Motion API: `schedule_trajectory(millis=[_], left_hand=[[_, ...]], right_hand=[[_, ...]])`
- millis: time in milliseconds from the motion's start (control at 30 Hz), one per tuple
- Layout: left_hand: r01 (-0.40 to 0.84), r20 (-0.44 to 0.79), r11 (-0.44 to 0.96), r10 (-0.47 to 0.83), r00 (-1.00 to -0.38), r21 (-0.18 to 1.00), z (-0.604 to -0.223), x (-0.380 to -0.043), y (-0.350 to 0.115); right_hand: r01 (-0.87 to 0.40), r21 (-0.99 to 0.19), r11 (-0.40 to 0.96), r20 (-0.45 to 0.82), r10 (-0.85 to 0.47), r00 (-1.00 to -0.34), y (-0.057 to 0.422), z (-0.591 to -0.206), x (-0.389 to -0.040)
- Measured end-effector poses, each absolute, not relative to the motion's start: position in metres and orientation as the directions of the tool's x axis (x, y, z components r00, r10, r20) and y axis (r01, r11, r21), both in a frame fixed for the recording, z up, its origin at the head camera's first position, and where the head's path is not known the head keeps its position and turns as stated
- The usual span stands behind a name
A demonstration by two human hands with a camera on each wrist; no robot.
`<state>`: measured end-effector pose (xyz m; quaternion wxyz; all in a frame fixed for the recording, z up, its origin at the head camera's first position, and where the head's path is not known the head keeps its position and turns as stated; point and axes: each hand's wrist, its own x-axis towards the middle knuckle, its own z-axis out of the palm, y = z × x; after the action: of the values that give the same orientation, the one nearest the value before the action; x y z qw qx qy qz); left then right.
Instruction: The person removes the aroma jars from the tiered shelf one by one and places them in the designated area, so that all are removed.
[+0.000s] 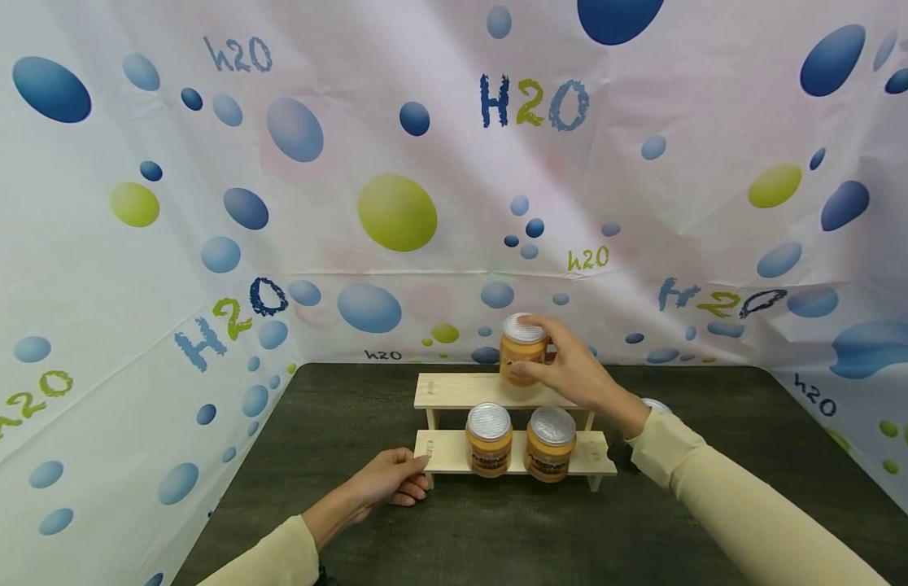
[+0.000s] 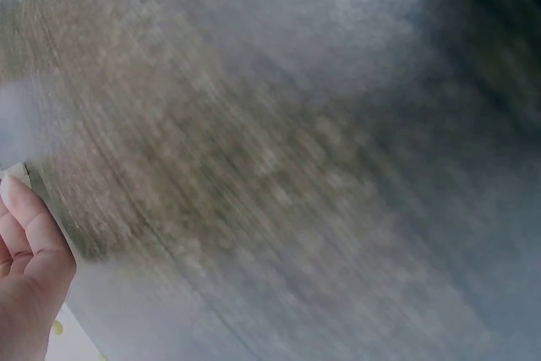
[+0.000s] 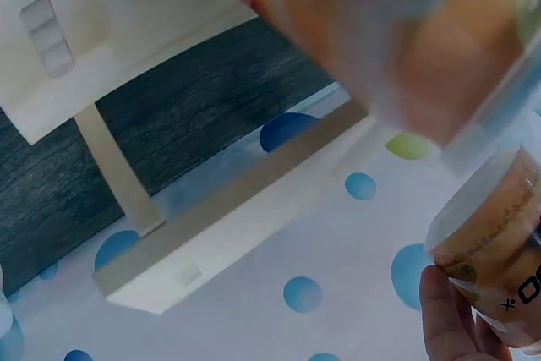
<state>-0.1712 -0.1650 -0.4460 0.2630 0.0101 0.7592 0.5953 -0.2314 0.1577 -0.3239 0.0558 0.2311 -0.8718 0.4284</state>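
1. Patterned sheet (image 1: 454, 146) hung behind and at both sides; work area screened off by it, presumably.
2. Dark table (image 1: 337, 407) used as base. Rack placed well in from the front edge of view, probably so both tiers can be reached by both hands.
3. Two-tier wooden rack (image 1: 454, 391) set with lower tier in front, upper behind. Stepped layout likely chosen so rear items are not masked by front ones.
4. Right hand (image 1: 574, 370) closed only to jar width, held jar (image 1: 518, 352) gripped from the side: thumb low on the front, finger over the lid. Grip probably picked for upright control.
5. Left hand (image 1: 391, 478) nearly closed; left end of lower tier pinched, thumb on top, other fingers curled below. Rack probably being steadied against a nudge.
6. Held jar located at upper tier, near its middle, lid up. Base contact with the plank cannot be told.
7. Left front jar (image 1: 489, 443) and right front jar (image 1: 550, 446) stood upright on lower tier, small gap between, likely for finger room.
8. Another lid (image 1: 655, 404) partly hidden behind right wrist; support not visible.
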Motion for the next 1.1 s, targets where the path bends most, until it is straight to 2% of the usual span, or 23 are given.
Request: schedule_trajectory(millis=[1100], left_hand=[[-0.302, -0.392, 0.289, 0.341, -0.854, 0.909, -0.445, -0.172, -0.166]], right_hand=[[-0.419, -0.726, 0.545, 0.311, -0.284, -0.907, 0.208, -0.313, -0.232]])
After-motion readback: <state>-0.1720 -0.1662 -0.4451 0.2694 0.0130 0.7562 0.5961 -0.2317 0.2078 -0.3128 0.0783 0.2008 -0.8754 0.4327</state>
